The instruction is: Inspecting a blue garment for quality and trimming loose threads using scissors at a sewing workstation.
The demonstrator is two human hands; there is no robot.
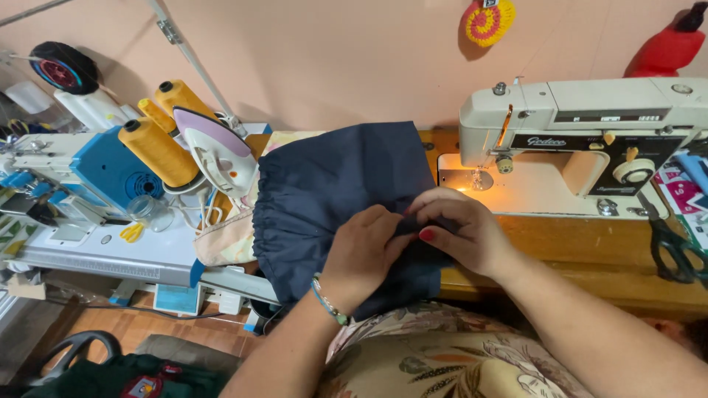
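— The dark navy gathered cloth [332,184] looks matt and finely woven, puckered along its gathered edge. And the cream sewing machine [582,125]?

— Smooth, glossy enamelled casing, with shiny metal around the needle. The brown wooden table [575,250] under it shows a satin, varnished grain.

— The black-handled scissors [675,247]?

— Plastic grips, slightly glossy. The mustard-yellow thread cones [156,151] look fibrous with a soft sheen.

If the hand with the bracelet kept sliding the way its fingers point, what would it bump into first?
The left hand points up and right across the dark blue fabric, and its fingertips already meet the right hand. So it would probably press into those fingers first, well before the sewing machine beyond, though depth is hard to judge.
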